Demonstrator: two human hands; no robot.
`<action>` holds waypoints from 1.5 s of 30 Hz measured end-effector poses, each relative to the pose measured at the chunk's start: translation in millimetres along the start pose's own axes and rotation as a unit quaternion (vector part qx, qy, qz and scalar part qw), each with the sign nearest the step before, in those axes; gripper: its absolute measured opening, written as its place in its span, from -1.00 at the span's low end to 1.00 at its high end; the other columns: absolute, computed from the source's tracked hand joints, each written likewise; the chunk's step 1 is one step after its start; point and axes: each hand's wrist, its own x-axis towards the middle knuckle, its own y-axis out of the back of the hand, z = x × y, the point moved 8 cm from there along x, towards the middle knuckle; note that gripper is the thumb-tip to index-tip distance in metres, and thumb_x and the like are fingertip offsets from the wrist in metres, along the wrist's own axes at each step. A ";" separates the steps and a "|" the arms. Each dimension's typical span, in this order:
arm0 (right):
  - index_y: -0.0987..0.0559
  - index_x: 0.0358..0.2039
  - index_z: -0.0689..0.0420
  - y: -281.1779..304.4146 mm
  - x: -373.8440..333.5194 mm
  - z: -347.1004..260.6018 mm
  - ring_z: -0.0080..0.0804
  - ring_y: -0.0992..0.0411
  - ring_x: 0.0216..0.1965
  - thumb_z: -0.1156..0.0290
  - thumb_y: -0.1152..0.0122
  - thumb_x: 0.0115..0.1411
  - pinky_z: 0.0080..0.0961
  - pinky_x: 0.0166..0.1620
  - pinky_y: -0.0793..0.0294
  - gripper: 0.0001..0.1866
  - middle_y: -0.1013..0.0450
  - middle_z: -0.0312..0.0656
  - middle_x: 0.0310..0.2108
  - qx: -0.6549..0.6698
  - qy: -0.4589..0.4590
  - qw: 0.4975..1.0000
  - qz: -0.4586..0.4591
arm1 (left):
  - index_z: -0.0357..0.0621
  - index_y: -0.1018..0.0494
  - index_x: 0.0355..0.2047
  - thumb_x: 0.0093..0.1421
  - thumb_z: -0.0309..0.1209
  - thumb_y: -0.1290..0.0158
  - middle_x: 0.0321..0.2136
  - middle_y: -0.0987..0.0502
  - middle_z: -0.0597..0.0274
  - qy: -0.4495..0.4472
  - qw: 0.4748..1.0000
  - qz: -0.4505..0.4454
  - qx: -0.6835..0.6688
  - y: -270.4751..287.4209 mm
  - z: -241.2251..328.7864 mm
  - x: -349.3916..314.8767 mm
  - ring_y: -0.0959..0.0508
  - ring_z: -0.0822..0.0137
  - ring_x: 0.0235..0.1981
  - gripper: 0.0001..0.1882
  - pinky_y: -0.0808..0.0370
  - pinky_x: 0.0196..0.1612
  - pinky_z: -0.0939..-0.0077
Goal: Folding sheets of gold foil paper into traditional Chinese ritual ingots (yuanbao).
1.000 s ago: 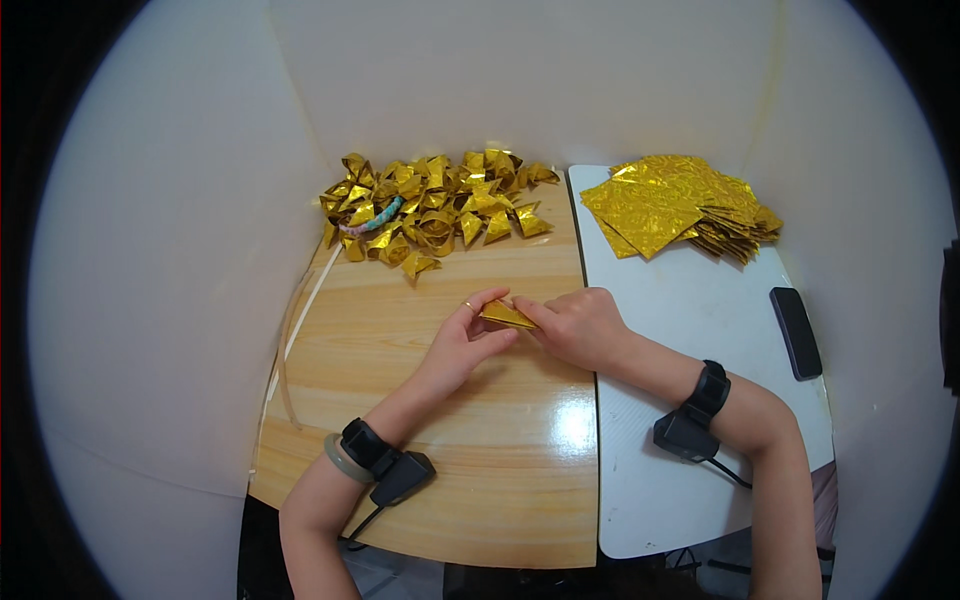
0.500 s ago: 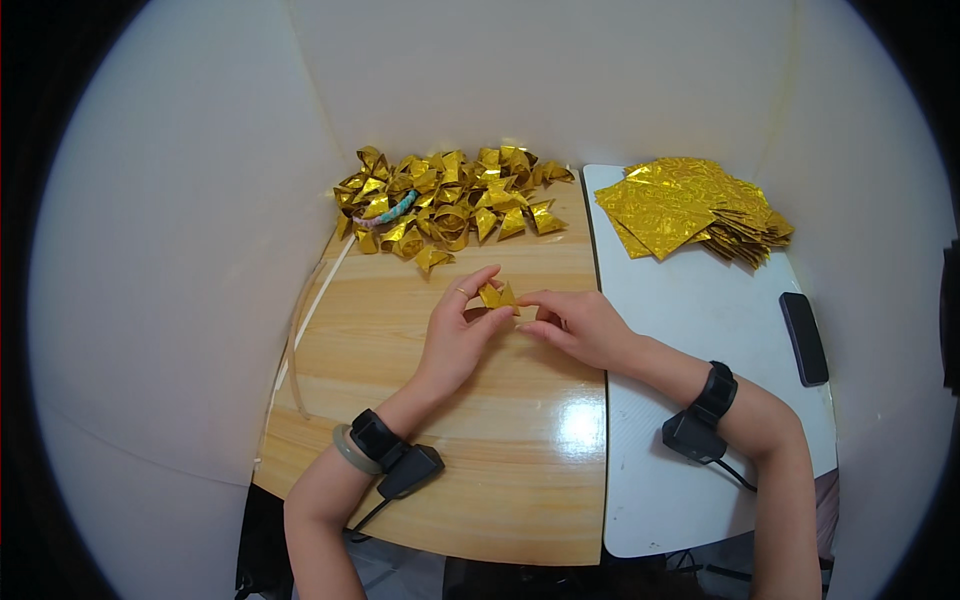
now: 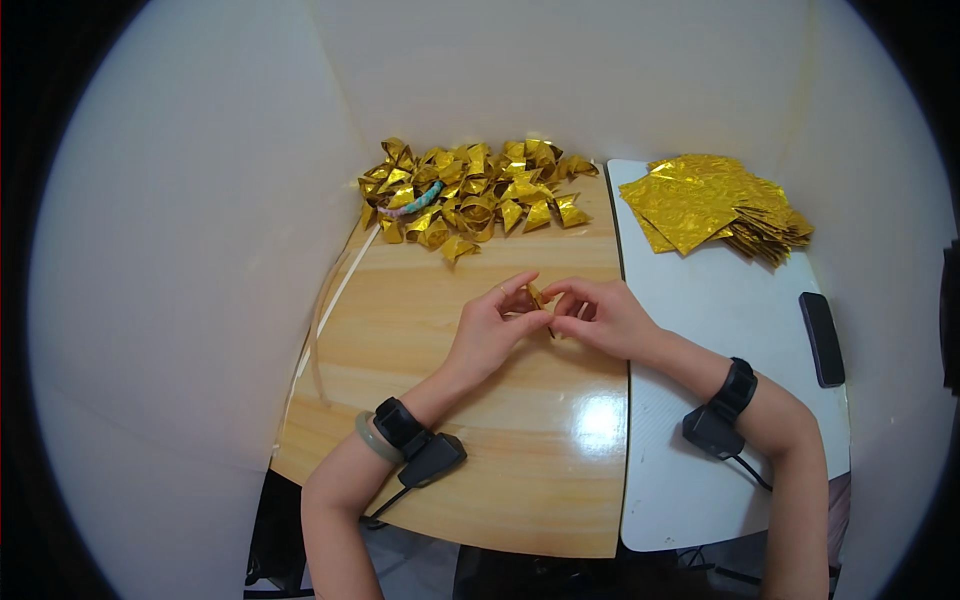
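Note:
Above the wooden tabletop [image 3: 480,420], a small folded piece of gold foil paper [image 3: 538,297] is held between my two hands. My left hand [image 3: 495,325] pinches it from the left with thumb and fingers. From the right, my right hand [image 3: 610,318] has its thumb and bent fingers closed at the paper's other side. Much of the piece is covered by fingers, and it shows nearly edge-on. Beyond the hands lies a pile of folded gold paper pieces [image 3: 480,200]. A stack of flat gold foil sheets [image 3: 690,205] sits at the far right.
A blue and pink twisted band [image 3: 420,204] lies among the folded pieces. The white board [image 3: 720,330] adjoins the wooden top on the right, with a black oblong device [image 3: 822,340] near its right edge. Pale walls [image 3: 570,80] enclose the back and sides.
The gold piece has turned from showing its pointed face to nearly edge-on. My right hand's fingers have closed in on it, and the whole view has shifted slightly.

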 end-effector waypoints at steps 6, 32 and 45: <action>-0.44 -0.11 0.18 2.1 0.8 4.3 -0.58 -0.49 -0.42 0.46 -0.21 0.07 -0.65 -0.38 -0.47 -0.66 -0.52 -0.26 -0.40 -0.014 -0.022 1.000 -0.010 | -0.27 -0.24 0.14 0.12 -0.52 -0.10 -0.27 -0.52 0.23 0.023 1.000 -0.014 -0.007 -3.6 -0.5 1.5 -0.49 0.51 -0.25 -0.44 -0.43 -0.17 0.64; -0.39 -0.10 0.17 -4.9 -3.1 -8.9 -0.10 -0.48 -0.51 0.39 -0.08 0.05 -0.31 -0.42 -0.48 -0.64 -0.50 -0.07 -0.50 -0.182 0.055 0.981 0.037 | -0.31 -0.24 0.13 0.14 -0.43 -0.11 -0.29 -0.56 0.15 -0.031 0.997 -0.001 0.069 -5.8 3.9 -1.1 -0.55 0.45 -0.30 -0.44 -0.47 -0.20 0.59; -0.32 -0.07 0.19 -7.7 -2.9 -12.0 -0.02 -0.45 -0.50 0.37 -0.06 0.06 -0.19 -0.43 -0.43 -0.60 -0.48 -0.03 -0.50 -0.219 0.070 0.973 0.025 | -0.29 -0.26 0.11 0.06 -0.46 -0.05 -0.40 -0.53 -0.04 -0.120 0.967 0.018 0.225 -14.7 21.7 -9.1 -0.60 0.15 -0.38 -0.44 -0.51 -0.28 0.43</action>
